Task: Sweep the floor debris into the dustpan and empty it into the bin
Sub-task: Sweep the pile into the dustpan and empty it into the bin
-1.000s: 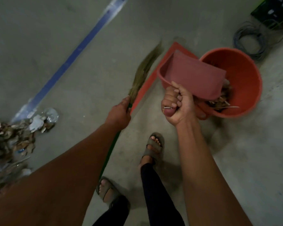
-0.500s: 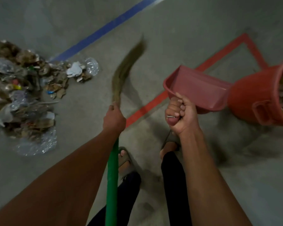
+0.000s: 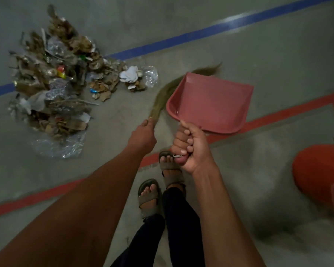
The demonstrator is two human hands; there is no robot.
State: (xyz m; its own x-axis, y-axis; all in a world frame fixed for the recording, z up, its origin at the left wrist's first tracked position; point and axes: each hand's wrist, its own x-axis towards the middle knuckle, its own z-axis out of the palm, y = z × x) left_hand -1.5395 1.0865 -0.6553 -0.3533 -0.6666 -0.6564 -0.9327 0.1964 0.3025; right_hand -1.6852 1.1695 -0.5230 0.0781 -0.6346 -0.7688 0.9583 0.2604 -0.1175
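Pink dustpan (image 3: 210, 102) juts beyond right hand (image 3: 191, 149) — fingers clamped round its handle.

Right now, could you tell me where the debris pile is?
The debris pile lies on the floor at upper left, across the blue floor line, left of the broom.

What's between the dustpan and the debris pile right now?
In the head view, only the broom's bristles, held by the left hand, and bare floor separate the dustpan from the debris pile.

Both bare arms reach toward 12 o'clock; the left hand (image 3: 143, 136) grips a broom (image 3: 163, 95), the right hand (image 3: 190, 149) fists a dustpan (image 3: 210, 103) handle.
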